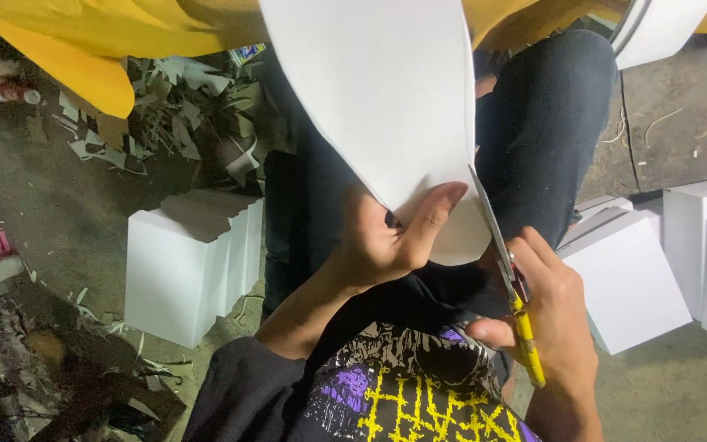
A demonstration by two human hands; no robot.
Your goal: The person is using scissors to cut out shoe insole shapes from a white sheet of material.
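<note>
White card sheet (386, 98) is pinched near its bottom tip in my left hand (386, 241), its long side running up and away from me. My right hand (554, 315) grips yellow-handled scissors (511, 290), blades pointing up along the sheet's right edge. White boxes (190, 262) crowd the floor (67, 213) on both sides.

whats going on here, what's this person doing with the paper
A seated person is cutting a large white sheet of card with yellow-handled scissors. The left hand pinches the sheet's lower edge, while the right hand works the scissors along its right edge. Stacks of white boxes and a heap of paper offcuts lie on the floor around them.
</note>
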